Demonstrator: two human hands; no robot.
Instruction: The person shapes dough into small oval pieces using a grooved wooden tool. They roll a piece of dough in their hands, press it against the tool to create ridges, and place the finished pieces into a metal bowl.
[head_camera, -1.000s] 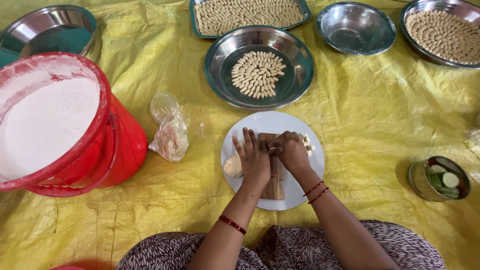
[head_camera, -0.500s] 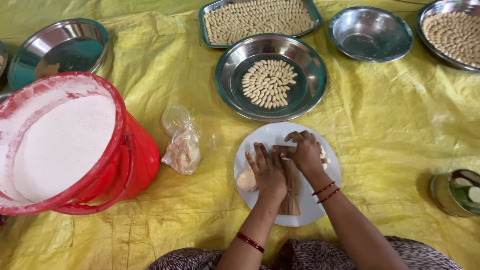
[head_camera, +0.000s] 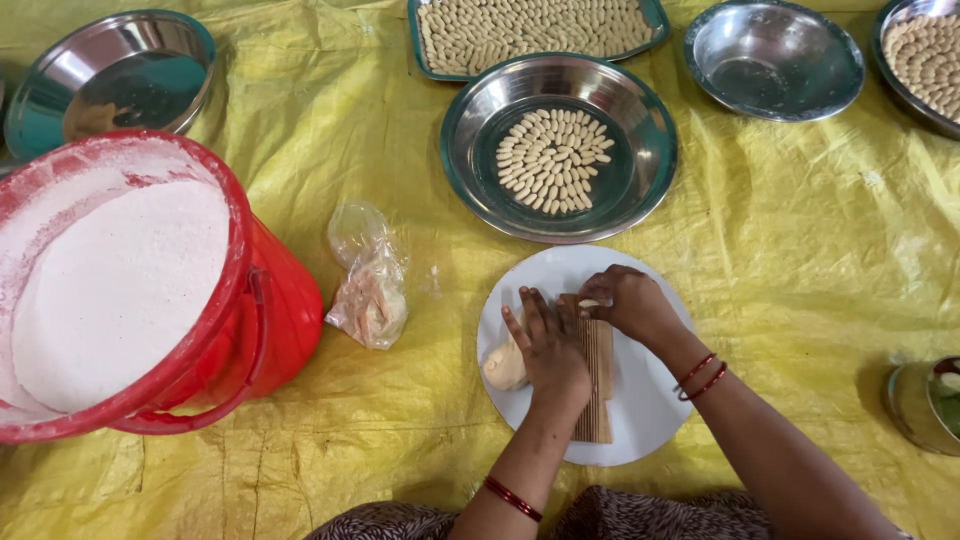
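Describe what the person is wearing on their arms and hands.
Both forearms are bare, with no sleeves or gloves showing. The left hand has one thin red bangle up the forearm. The right hand has two thin red bangles at the wrist. No rings are visible.

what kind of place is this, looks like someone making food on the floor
Probably a home or small workshop floor set up for making snacks by hand. A yellow sheet covers the ground, steel pans hold rows of shaped dough pieces, and a red bucket holds white flour.
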